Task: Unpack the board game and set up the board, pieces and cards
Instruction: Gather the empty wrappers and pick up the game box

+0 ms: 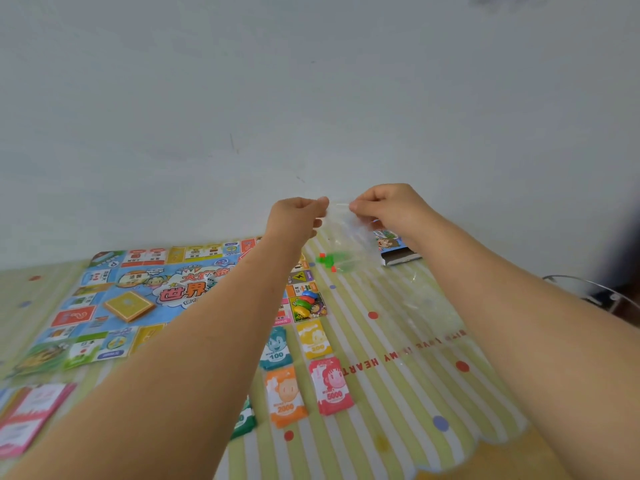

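Both my hands are raised over the far side of the table. My left hand (298, 216) and my right hand (384, 206) each pinch a top corner of a small clear plastic bag (349, 237). Green and red little pieces (329, 261) lie in its bottom. The colourful game board (114, 299) lies flat on the left, with a yellow card stack (129, 305) on it. Coloured round tokens (306, 301) are piled at the board's right edge. Stacks of paper money (301, 372) lie in rows near me, beside the board.
The game box (394, 249) lies at the far right, behind the bag. A pile of pink and white cards (27, 414) sits at the near left. The striped tablecloth (398, 393) ends in a scalloped edge at the lower right. A white wall stands behind the table.
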Action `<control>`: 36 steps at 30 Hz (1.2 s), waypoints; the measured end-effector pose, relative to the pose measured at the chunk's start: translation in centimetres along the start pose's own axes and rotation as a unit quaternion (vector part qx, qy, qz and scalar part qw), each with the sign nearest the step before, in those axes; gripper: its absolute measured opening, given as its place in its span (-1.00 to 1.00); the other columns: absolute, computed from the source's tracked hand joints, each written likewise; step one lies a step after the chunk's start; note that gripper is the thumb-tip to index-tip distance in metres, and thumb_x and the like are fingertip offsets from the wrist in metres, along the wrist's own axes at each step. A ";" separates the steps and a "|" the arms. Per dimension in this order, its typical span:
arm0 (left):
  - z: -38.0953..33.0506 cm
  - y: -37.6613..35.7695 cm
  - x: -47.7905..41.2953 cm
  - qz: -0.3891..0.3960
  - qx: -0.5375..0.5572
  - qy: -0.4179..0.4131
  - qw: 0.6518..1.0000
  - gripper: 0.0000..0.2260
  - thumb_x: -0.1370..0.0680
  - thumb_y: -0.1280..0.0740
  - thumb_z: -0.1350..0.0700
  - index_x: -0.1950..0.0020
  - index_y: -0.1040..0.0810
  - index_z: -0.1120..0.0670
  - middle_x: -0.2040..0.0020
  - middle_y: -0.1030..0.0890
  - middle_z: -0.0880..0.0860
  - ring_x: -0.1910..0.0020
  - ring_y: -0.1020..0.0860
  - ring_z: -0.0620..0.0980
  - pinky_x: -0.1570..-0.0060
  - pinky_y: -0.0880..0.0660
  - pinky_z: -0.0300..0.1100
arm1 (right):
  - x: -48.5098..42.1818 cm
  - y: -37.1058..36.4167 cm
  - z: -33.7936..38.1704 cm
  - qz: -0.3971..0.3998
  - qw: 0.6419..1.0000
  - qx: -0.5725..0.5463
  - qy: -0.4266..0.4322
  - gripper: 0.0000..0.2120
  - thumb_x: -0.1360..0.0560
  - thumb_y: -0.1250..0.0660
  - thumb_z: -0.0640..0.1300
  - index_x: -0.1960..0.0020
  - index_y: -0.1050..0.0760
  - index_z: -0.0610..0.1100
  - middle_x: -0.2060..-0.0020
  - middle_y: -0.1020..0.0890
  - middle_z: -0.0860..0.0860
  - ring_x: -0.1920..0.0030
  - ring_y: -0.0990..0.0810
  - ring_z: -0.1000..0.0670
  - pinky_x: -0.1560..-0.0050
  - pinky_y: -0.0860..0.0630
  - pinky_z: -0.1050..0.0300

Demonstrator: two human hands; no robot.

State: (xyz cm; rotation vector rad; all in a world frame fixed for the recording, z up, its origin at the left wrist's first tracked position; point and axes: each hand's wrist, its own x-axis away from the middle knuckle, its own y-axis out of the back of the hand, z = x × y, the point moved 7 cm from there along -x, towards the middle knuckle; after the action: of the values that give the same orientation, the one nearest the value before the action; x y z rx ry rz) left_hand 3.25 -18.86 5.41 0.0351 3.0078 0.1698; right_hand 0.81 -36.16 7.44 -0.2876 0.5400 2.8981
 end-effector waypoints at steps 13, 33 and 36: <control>-0.1 -0.8 2.6 0.048 -0.001 0.017 0.999 -0.88 -0.49 -0.39 0.28 -0.02 -0.62 0.19 0.20 -0.62 0.10 0.29 -0.58 -0.05 0.24 -0.59 -0.31 | 2.0 0.3 -0.2 0.023 0.998 -0.040 -0.044 -0.94 -0.52 -0.37 -0.21 0.02 -0.57 -0.19 0.18 -0.65 -0.08 0.27 -0.64 0.00 0.21 -0.58 0.18; 2.8 -6.5 5.2 0.075 -0.213 -0.006 0.974 -0.91 -0.42 -0.31 0.23 0.15 -0.45 0.06 0.20 -0.67 0.05 0.27 -0.60 0.03 0.22 -0.51 -0.12 | 4.1 6.1 -3.7 -0.103 0.942 0.319 0.004 -0.80 -0.40 -0.28 -0.36 0.11 -0.41 -0.09 0.11 -0.52 -0.04 0.14 -0.48 -0.07 0.27 -0.31 0.12; 3.0 -7.7 5.6 0.078 -0.317 -0.060 0.943 -0.94 -0.49 -0.25 0.12 0.10 -0.51 0.01 0.16 -0.65 -0.01 0.17 -0.60 0.02 0.18 -0.54 -0.10 | 4.2 5.3 -4.7 -0.077 0.931 0.358 0.018 -0.79 -0.41 -0.26 -0.37 0.14 -0.54 -0.09 0.03 -0.58 -0.08 0.01 -0.56 -0.12 0.12 -0.39 0.14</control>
State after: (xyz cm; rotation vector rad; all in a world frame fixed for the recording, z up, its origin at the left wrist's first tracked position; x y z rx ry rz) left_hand -2.02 -26.04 0.84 0.2098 2.6797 1.0919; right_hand -3.66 -42.19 3.94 -0.2504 1.4387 2.3424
